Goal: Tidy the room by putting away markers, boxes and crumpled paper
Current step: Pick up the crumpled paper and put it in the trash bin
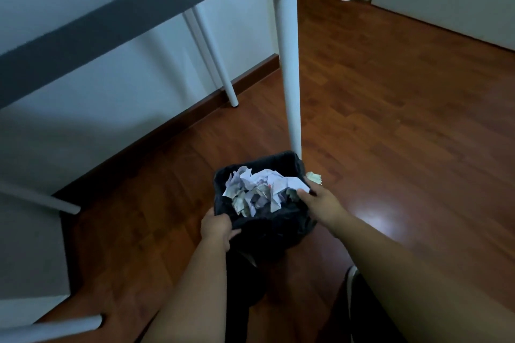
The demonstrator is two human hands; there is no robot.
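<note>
Left hand [217, 227] clamped on near-left rim of black bin bag [267, 228], which sits on wood floor [390, 133] by white table leg [287, 64]; crumpled paper [259, 189] heaped inside bag; right hand [317, 198] pinches bag's right rim, fingers closed on it
</note>
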